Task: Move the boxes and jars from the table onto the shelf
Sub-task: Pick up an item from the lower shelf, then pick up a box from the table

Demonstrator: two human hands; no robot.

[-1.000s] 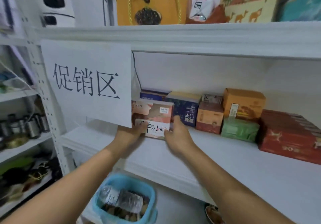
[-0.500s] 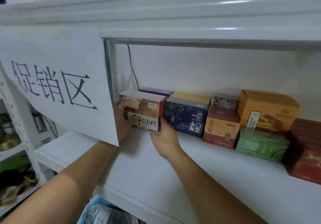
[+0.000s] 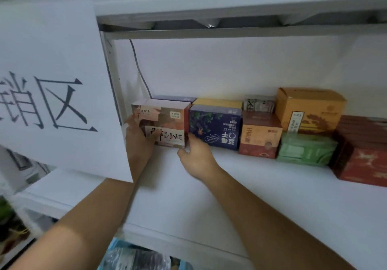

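A pink and white box (image 3: 165, 119) with black characters stands at the left end of the row on the white shelf (image 3: 240, 196), close against a dark blue box (image 3: 215, 127). My left hand (image 3: 139, 140) grips its left side and lower front. My right hand (image 3: 195, 156) holds its lower right corner, thumb on the front edge. To the right along the back stand an orange-red box (image 3: 259, 135), a green pack (image 3: 305, 150), a tan carton (image 3: 310, 110) and a red box (image 3: 364, 154).
A white paper sign (image 3: 52, 85) with large black characters hangs at the left and covers part of my left wrist. A grey cable (image 3: 140, 70) runs down the back wall. The upper shelf's edge (image 3: 230, 3) is just overhead. A blue bin (image 3: 134, 255) sits below.
Both hands have pushed the pink box deeper onto the shelf, up against the dark blue box. My head has moved closer and lower, so the upper shelf's contents are out of sight.
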